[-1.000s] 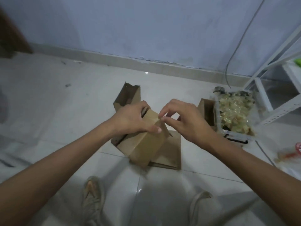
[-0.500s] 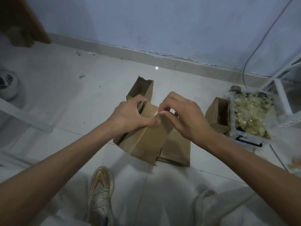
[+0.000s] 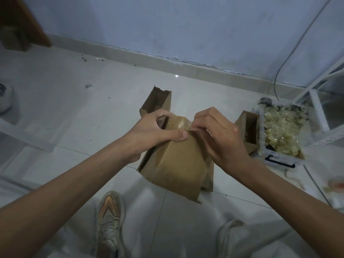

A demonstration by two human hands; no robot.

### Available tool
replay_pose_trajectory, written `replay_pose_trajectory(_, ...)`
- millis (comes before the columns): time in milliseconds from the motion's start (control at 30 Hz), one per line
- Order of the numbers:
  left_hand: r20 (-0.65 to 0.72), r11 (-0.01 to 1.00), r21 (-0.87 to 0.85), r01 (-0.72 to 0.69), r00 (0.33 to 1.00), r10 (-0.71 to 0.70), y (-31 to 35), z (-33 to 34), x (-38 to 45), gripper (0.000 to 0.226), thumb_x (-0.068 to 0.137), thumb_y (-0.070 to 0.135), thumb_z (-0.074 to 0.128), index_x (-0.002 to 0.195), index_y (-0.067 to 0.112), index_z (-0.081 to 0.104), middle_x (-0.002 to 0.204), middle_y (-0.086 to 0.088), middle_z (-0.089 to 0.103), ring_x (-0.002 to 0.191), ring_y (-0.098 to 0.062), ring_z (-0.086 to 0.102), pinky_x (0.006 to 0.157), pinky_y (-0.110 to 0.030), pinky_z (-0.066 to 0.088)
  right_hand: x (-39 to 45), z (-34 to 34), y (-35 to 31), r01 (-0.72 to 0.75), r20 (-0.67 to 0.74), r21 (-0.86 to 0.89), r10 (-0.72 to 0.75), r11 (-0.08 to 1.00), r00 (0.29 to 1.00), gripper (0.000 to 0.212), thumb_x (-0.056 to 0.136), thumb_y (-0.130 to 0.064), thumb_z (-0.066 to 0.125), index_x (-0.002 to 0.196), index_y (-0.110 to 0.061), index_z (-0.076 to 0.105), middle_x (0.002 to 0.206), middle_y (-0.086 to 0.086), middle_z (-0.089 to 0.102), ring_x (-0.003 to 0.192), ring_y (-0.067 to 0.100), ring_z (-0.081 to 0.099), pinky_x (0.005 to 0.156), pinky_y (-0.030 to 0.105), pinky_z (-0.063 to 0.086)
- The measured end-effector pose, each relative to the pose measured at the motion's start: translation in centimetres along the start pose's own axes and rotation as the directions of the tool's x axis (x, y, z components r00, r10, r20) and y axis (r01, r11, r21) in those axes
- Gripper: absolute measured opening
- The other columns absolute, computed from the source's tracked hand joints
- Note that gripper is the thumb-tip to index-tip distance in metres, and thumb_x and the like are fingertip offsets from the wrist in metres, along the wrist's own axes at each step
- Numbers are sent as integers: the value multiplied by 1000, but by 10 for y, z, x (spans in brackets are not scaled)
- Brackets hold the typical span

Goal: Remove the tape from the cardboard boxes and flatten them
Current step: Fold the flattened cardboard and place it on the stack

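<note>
I hold a brown cardboard box (image 3: 176, 168) up in front of me, above the floor. My left hand (image 3: 154, 135) grips its upper left edge, thumb laid across the top face. My right hand (image 3: 217, 138) pinches at a strip of clear tape (image 3: 181, 124) near the box's top edge. A flat piece of cardboard (image 3: 209, 175) lies on the floor under the held box. Another open box (image 3: 157, 101) stands on the floor behind my hands, and a third box (image 3: 249, 131) stands at the right.
A clear plastic bin (image 3: 283, 131) full of crumpled tape sits at the right, beside a white metal rack (image 3: 316, 108). A cable (image 3: 284, 58) hangs down the wall. My shoes (image 3: 109, 220) are below the box. A wooden door frame (image 3: 26, 21) is at the far left.
The camera has shifted left and closer, so the box looks larger. My right fingers have worked down onto the tape at the box's top edge. My left hand keeps its grip.
</note>
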State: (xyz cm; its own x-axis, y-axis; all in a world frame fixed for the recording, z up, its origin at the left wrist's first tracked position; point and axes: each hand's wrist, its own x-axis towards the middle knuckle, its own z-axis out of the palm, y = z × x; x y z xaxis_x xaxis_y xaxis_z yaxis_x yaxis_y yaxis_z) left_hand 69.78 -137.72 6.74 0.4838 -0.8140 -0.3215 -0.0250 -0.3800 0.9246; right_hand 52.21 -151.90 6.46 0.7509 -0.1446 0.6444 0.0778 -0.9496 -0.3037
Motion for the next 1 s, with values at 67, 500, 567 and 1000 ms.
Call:
replay_pose_trajectory(67,-108,992,-121,35,993,-48,6,-16,3,65,52,50,90,109,24,70,98,6,78,87,-9,75,74,-28,58,-1,-8,-2,-20,-34,-3,20,1000,999,16,104,-6,60,94,3,69,97,14,65,89,16,59,82,13,45)
replay_pose_trajectory(500,-96,998,-52,-29,995,24,-1,-12,5,58,60,52,89,111,32,68,106,4,75,96,-9,73,76,-23,55,0,-10,8,-648,228,583,666,491,710,6,100,-6,67,104,-2,64,92,11,75,82,23,75,64,34,60)
replay_pose_trajectory(567,-92,999,-32,-33,995,30,-2,-8,7,64,56,55,90,112,33,68,109,5,74,98,-9,73,79,-26,56,-1,-7,10,-682,272,610,702,404,658,10,97,-4,70,103,4,67,89,15,75,79,22,74,65,31,61)
replay_pose_trajectory(1000,-60,998,31,-60,996,61,6,29,31,55,68,44,93,114,31,65,100,15,75,90,-2,73,78,-26,58,-11,-27,65,-784,420,615,805,88,420,41,92,-1,76,128,-15,61,82,8,72,72,16,65,68,23,55)
